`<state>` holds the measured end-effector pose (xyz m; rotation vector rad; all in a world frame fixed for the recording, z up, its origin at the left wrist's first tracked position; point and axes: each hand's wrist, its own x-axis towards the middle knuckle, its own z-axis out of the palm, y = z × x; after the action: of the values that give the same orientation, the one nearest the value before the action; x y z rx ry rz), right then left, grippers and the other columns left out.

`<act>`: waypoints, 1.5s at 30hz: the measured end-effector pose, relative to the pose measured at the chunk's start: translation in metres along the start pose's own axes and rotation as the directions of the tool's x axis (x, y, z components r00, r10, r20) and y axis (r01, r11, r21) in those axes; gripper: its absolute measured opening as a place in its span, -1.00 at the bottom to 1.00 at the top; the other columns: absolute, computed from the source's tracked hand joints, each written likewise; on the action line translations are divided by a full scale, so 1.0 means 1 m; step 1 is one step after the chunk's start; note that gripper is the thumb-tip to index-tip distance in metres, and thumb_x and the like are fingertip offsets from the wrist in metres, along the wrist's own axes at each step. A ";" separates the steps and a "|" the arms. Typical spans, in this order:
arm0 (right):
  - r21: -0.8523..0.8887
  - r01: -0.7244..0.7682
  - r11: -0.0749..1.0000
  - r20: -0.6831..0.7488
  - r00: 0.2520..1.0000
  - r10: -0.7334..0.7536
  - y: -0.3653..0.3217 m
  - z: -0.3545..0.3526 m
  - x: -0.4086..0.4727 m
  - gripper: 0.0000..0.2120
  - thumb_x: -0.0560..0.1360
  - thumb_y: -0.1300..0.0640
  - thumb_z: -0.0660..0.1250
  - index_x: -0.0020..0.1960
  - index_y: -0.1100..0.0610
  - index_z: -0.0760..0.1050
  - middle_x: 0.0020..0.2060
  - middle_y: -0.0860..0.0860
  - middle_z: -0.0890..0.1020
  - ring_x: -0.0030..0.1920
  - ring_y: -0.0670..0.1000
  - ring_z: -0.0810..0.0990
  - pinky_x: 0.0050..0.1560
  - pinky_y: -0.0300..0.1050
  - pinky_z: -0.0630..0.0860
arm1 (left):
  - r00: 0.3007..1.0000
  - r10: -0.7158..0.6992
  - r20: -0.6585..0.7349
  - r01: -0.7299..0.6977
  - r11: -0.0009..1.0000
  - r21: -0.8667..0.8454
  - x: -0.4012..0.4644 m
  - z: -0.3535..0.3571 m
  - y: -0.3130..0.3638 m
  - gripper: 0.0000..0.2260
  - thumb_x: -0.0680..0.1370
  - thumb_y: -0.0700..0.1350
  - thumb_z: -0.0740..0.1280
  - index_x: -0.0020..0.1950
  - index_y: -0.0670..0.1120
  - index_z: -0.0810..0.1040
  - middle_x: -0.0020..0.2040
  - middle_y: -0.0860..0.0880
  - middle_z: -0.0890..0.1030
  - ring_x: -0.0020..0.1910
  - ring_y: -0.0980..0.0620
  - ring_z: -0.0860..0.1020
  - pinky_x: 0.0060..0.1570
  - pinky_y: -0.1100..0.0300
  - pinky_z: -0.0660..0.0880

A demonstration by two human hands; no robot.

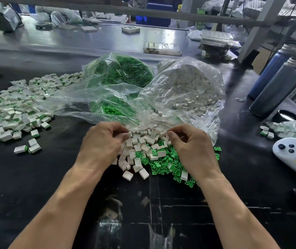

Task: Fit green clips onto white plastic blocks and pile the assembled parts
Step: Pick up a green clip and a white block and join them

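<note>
A loose heap of white plastic blocks [140, 146] lies in front of me on the black table, with green clips [163, 164] spread to its right. My left hand [100, 142] curls over the heap's left edge, its thumb and fingertips pinching a white block. My right hand [192, 146] curls over the right edge above the clips; what its fingers hold is hidden. A broad pile of assembled parts [14, 108], white with green edges, covers the table at the left.
Two open clear bags stand behind the heap, one of green clips [122, 71] and one of white blocks [188, 87]. At the right are two metal bottles [278, 88], a white controller [291, 151] and a small bag of parts [294, 128].
</note>
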<state>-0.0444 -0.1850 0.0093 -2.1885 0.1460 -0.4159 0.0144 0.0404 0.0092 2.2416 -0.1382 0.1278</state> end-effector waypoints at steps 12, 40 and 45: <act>-0.102 -0.060 0.993 -0.011 0.998 0.059 -0.003 -0.002 -0.001 -0.90 0.60 -0.04 0.42 -0.01 -0.04 0.68 -0.21 -0.20 0.65 -0.11 -0.14 0.61 0.10 0.12 0.61 | 0.960 -0.191 -0.204 0.246 0.924 0.292 0.022 -0.020 -0.030 -0.88 0.58 -0.07 0.48 0.08 0.07 0.75 0.11 0.03 0.74 0.13 -0.07 0.66 0.25 -0.04 0.55; -0.277 -0.112 0.954 0.214 0.961 0.175 -0.001 -0.020 0.002 -0.94 0.49 -0.09 0.54 -0.11 -0.18 0.67 -0.19 -0.24 0.61 -0.15 -0.23 0.55 -0.08 -0.25 0.48 | 0.999 0.004 -0.050 0.006 0.980 0.199 -0.003 0.019 0.005 -0.87 0.59 0.04 0.47 0.11 0.08 0.68 0.01 0.12 0.69 -0.06 0.08 0.66 0.10 0.08 0.59; -0.385 -0.062 0.921 0.288 0.940 0.184 -0.004 -0.016 0.000 -0.86 0.50 -0.20 0.49 -0.01 -0.18 0.66 -0.10 -0.22 0.55 -0.04 -0.20 0.45 0.05 -0.15 0.43 | 0.993 0.098 -0.061 -0.090 0.989 0.118 -0.009 0.021 0.010 -0.81 0.59 0.08 0.46 0.17 0.08 0.68 -0.01 0.17 0.67 -0.04 0.17 0.63 0.07 0.21 0.55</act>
<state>-0.0497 -0.1946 0.0213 -2.5690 0.1969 0.0519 0.0055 0.0179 0.0023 2.3434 -0.2051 0.2677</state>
